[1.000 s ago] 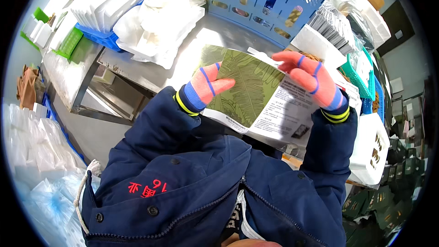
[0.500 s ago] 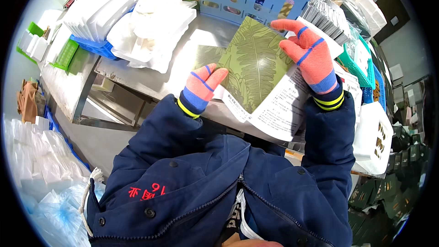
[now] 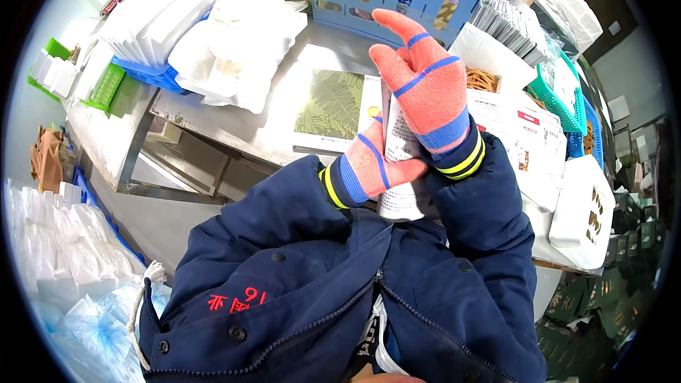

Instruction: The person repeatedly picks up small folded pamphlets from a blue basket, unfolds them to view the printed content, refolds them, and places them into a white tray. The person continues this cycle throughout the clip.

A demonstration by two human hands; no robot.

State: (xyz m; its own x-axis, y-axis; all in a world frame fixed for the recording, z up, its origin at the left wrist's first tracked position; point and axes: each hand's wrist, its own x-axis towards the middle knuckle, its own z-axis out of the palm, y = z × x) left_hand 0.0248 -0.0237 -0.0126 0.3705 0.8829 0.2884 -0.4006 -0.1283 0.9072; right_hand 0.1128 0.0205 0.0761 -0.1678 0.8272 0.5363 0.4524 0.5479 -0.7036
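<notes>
Both my hands wear coral knit gloves with blue bands. My left hand (image 3: 370, 162) grips a folded white printed sheet (image 3: 404, 197), its thumb across the near face. Against the sheet's upper part rests my right hand (image 3: 429, 89), index finger and thumb stretched out and apart; its other fingers are partly hidden. Left of the hands, a flat rectangular item with a green leaf pattern (image 3: 330, 104) lies on the metal table (image 3: 259, 128). No other leaf-patterned piece shows; what the folded sheet encloses is hidden.
A blue plastic crate (image 3: 386, 1) stands behind the hands. White foam wrap (image 3: 234, 42) is piled at the left. To the right are printed sheets (image 3: 528, 135), brown cord (image 3: 482, 80), a teal basket (image 3: 567, 103) and a white container (image 3: 580, 216).
The printed sheet, spread flat under a green leaf-patterned piece before, is now folded up between my hands. That piece is out of sight. My hands have come together.
</notes>
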